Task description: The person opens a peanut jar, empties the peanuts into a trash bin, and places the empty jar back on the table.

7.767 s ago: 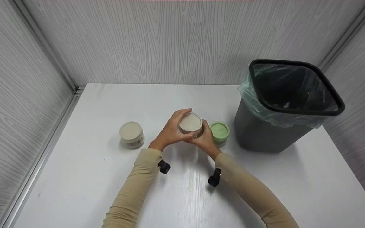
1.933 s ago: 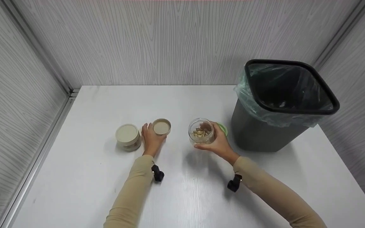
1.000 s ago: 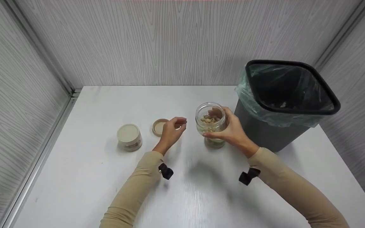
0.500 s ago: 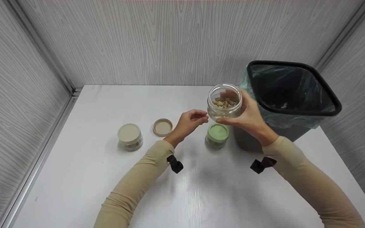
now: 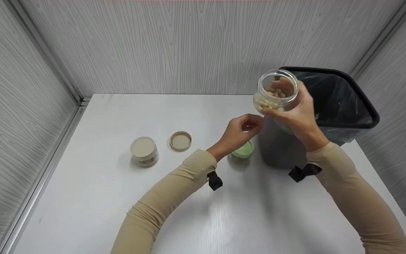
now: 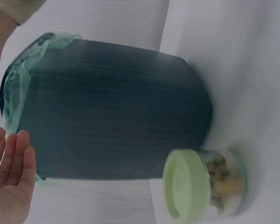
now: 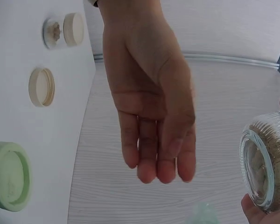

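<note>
the right hand [image 5: 300, 114] has carried the open jar [image 5: 276, 94] of nuts up off the tabletop [image 5: 118, 197] and toward the far right corner, so it is now held tilted at the near rim of the bin [image 5: 344, 106]; the left hand [image 5: 240, 132], which set the beige lid [image 5: 180, 141] down, has followed rightward, empty, above the green-lidded jar [image 5: 242, 152], now uncovered.

- A staged recording booth or test cell, not a lived-in room.
- Pale wood-grain panel walls [image 5: 189, 46] close in on the left, far and right sides, joined by metal corner strips [image 5: 44, 60].
- A plain white table [image 5: 93, 197] fills the floor of the enclosure.
- A lined dark waste bin [image 5: 347, 106] stands at the far right, with a few small lidded jars [image 5: 143, 151] laid out near the middle.
</note>
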